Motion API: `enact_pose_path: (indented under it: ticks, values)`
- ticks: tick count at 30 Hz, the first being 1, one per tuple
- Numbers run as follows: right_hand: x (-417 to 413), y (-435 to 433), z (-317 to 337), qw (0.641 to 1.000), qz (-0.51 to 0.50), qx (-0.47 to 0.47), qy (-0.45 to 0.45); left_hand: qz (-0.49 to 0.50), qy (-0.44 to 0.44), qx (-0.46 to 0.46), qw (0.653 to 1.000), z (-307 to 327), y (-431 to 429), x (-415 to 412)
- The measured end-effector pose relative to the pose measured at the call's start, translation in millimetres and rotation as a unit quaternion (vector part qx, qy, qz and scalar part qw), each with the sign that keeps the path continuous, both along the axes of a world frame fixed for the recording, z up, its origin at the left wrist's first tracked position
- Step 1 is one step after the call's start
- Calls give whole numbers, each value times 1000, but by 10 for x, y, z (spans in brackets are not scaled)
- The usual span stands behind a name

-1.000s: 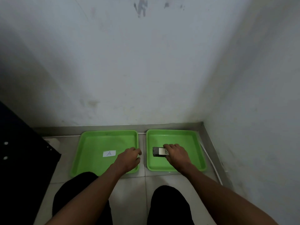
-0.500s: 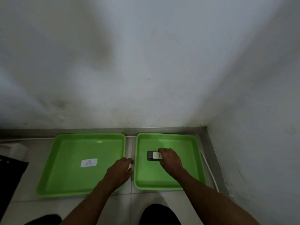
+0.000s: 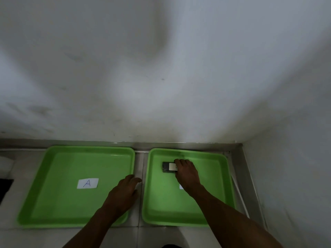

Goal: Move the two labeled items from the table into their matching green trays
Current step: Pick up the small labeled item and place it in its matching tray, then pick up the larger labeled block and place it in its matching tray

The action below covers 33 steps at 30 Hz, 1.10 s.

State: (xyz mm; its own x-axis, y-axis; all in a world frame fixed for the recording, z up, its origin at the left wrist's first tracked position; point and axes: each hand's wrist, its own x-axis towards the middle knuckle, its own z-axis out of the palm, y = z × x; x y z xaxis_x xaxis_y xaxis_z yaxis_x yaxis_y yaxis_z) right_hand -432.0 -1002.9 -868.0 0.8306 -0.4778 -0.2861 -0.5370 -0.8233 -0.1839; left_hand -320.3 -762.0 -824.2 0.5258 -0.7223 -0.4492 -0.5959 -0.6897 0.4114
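White wall fills the upper frame above a pale tiled surface [image 3: 139, 228]. Two green trays sit side by side along the bottom. Lower left, the left tray [image 3: 44, 194] carries a paper label marked A [image 3: 87, 183]. Lower right, the right tray [image 3: 161, 203] holds a small dark item with a white label [image 3: 167, 167] near its far edge. Fingers of the right hand [image 3: 187, 173] curl around that item. Between the trays, the left hand [image 3: 124, 191] rests loosely curled; whether it holds anything cannot be told.
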Motion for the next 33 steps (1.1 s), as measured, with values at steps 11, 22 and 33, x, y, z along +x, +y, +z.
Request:
enact_pose_path:
  ticks: [11, 22, 33]
  values:
    - [-226, 634, 672, 999, -13, 12, -38, -72, -71, 45, 994, 649, 163, -83]
    - [-235, 1680, 2014, 994, 25, -32, -105, -94, -168, -24, 981, 1858, 729, -138]
    - [-697, 2188, 5291, 994, 41, -16, -96, 28, -121, 13, 992, 4864, 1740, -416]
